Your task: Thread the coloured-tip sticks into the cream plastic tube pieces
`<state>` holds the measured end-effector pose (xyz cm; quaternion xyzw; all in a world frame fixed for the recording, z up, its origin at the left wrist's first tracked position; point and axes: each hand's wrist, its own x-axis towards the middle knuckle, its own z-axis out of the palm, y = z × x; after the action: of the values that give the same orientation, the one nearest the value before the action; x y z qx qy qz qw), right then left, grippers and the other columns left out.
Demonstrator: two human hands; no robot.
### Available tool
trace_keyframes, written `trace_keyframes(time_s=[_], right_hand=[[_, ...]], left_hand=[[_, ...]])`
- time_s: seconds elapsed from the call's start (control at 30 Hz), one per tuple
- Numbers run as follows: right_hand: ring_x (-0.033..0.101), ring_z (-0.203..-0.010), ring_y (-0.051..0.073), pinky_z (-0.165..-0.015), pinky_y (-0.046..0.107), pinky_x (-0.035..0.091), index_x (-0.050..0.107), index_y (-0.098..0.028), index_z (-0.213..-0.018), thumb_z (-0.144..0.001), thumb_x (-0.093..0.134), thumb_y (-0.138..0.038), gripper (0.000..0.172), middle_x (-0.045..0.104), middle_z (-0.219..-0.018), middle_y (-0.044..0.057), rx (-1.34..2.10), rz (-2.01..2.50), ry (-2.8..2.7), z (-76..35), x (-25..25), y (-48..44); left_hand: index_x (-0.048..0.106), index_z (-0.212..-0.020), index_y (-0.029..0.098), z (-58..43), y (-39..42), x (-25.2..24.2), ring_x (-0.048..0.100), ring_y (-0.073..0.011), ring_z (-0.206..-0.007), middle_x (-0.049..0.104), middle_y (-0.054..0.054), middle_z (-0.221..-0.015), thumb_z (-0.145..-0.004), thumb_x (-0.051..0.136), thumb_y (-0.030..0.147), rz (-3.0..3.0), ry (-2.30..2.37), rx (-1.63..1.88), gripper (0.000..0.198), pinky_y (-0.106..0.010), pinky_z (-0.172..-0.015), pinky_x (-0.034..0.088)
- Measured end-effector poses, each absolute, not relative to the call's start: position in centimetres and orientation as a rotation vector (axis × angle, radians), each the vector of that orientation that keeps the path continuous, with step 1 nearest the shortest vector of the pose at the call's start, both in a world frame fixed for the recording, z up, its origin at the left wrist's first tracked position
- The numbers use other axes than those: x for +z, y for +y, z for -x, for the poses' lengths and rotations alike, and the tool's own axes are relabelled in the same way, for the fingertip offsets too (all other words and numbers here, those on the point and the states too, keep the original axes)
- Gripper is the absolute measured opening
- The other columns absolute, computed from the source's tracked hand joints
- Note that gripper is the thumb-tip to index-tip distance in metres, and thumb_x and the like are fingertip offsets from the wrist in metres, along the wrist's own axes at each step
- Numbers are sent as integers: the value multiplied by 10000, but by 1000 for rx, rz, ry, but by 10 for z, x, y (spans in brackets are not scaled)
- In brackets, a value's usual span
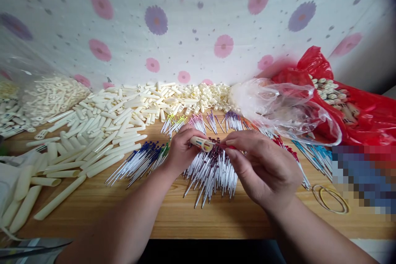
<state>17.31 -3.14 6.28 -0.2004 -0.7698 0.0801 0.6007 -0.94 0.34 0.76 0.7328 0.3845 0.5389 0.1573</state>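
My left hand (182, 150) is closed around a cream pen barrel (201, 143) with slots along its side, where small coloured bits show. With thumb and forefinger pinched, my right hand (262, 163) grips a pen refill with a red end (229, 147), held at the barrel's open end. How far the refill reaches into the barrel cannot be made out. Just below both hands lies a heap of refills with dark maroon ends (213, 173). To the left of it are blue-ended refills (136, 161) and some green-ended ones (162, 152).
Cream pen tubes (102, 132) cover the table's left side, and slotted barrels (201, 97) lie at the back. Yellow (173, 123), pink (198, 123) and purple (233, 121) refills lie behind my hands. A clear bag (278, 107), a red bag (368, 107) and rubber bands (331, 199) are right.
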Motion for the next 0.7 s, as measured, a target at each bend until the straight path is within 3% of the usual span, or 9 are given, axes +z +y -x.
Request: trace_keyframes(time_s=[0.13, 0.27, 0.43, 0.7], right_hand=[[624, -762, 133, -671, 274, 530, 611, -151, -895, -768, 592, -37, 171, 658, -834, 67, 189, 503, -1846, -173, 59, -23], [588, -784, 148, -688, 306, 503, 622, -153, -903, -795, 574, -72, 144, 630, -855, 69, 111, 598, -1954, -177, 56, -14], [541, -772, 138, -646, 282, 456, 639, -163, -871, -782, 600, -90, 122, 553, -830, 45, 21, 648, -1954, -178, 54, -11], [511, -762, 126, -668, 273, 422, 628, -165, -753, -767, 614, -102, 66, 477, -782, 13, 196, 720, -1865, -172, 53, -6]], left_hand=[[628, -873, 182, 12, 1, 10, 542, -179, -808, 559, -35, -825, -772, 624, 466, -2177, 1108, 1450, 301, -309, -726, 432], [585, -1069, 182, 14, -1, 12, 520, -215, -937, 540, -76, -961, -847, 380, 604, -2215, 1075, 1379, 519, -354, -824, 421], [594, -1067, 196, 13, -2, 12, 512, -199, -965, 528, -71, -975, -923, 310, 482, -2218, 1152, 1429, 428, -355, -850, 411], [624, -990, 196, 12, -2, 10, 511, -197, -905, 519, -65, -921, -885, 344, 541, -2312, 1312, 1522, 457, -357, -803, 440]])
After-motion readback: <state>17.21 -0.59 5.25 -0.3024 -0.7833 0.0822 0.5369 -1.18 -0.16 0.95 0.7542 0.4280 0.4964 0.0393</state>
